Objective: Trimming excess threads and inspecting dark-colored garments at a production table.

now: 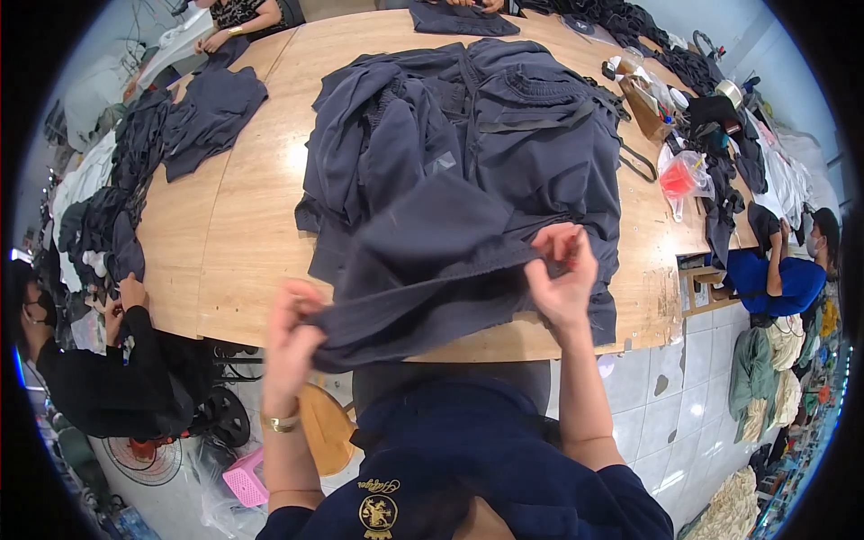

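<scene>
A dark grey garment (432, 238) is stretched between my two hands at the table's near edge, its gathered band running across. My left hand (295, 337), a little blurred, closes on the band's left end. The right end is pinched in my right hand (562, 279), with the fingers curled. Just beyond lies a pile of the same dark grey garments (540, 117), showing gathered elastic edges and a narrow strap. Where the held piece ends and the pile begins is hard to make out.
The wooden table (247, 243) reaches under the pile. To the right are a plastic jug with red contents (679, 177) and a brown bottle (643, 108). More dark cloth (211, 117) lies at the left. Other people work at the left, right and far edges; a stool (324, 427) stands below.
</scene>
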`<action>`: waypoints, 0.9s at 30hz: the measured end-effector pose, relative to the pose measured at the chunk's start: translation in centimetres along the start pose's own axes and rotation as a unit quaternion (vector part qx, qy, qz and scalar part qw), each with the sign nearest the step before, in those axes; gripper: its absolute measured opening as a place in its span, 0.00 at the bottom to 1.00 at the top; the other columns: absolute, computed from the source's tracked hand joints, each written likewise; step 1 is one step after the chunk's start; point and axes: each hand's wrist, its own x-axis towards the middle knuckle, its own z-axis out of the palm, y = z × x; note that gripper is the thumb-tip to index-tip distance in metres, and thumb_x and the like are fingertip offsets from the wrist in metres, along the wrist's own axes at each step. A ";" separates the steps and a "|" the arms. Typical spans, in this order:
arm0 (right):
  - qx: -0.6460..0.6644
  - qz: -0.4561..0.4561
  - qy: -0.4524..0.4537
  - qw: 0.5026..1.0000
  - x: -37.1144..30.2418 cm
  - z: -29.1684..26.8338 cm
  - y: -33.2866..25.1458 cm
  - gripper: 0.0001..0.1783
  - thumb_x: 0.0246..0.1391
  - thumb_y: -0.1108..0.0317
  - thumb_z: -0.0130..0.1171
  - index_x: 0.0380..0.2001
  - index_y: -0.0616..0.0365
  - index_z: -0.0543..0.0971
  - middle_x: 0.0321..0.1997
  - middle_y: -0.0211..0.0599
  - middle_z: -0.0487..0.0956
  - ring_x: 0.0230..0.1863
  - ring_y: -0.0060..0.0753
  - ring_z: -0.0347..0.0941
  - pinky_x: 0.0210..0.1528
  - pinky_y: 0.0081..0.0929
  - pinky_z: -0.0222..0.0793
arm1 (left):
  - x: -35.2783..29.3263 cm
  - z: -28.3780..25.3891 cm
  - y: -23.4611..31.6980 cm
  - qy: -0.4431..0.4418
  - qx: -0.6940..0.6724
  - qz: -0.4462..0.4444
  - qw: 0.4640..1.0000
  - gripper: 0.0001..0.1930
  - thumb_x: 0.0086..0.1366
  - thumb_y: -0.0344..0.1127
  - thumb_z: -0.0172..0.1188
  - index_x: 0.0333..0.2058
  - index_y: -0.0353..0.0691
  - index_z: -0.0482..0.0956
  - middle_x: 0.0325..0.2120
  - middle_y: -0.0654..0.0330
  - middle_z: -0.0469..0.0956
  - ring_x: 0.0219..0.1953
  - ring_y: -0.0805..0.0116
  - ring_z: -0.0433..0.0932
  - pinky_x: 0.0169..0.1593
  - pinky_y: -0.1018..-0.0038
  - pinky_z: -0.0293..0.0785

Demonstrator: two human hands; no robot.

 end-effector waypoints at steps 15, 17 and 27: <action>-0.150 0.167 -0.106 0.969 1.5 4.1 9.2 0.24 0.41 0.57 0.67 0.26 0.63 0.64 0.25 0.42 0.70 0.26 0.40 0.69 0.31 0.33 0.65 | 8.0 -4.3 -12.5 0.081 0.153 -0.071 0.982 0.20 0.68 0.50 0.44 0.44 0.39 0.72 0.32 0.65 0.73 0.33 0.79 0.68 0.33 0.81 0.66; -0.121 0.177 -0.105 0.971 0.1 4.4 9.8 0.26 0.40 0.56 0.68 0.27 0.62 0.64 0.24 0.41 0.70 0.26 0.39 0.70 0.31 0.32 0.66 | 6.7 -4.5 -14.0 0.087 0.165 -0.061 0.981 0.19 0.68 0.50 0.45 0.42 0.39 0.73 0.31 0.66 0.73 0.33 0.79 0.69 0.33 0.82 0.65; -0.106 0.175 -0.053 0.977 -1.9 6.2 11.5 0.20 0.42 0.69 0.64 0.32 0.61 0.63 0.25 0.41 0.73 0.27 0.38 0.71 0.34 0.30 0.67 | 5.2 0.6 -13.8 0.140 0.335 -0.072 0.929 0.30 0.56 0.51 0.61 0.44 0.27 0.69 0.29 0.46 0.75 0.33 0.55 0.76 0.40 0.67 0.71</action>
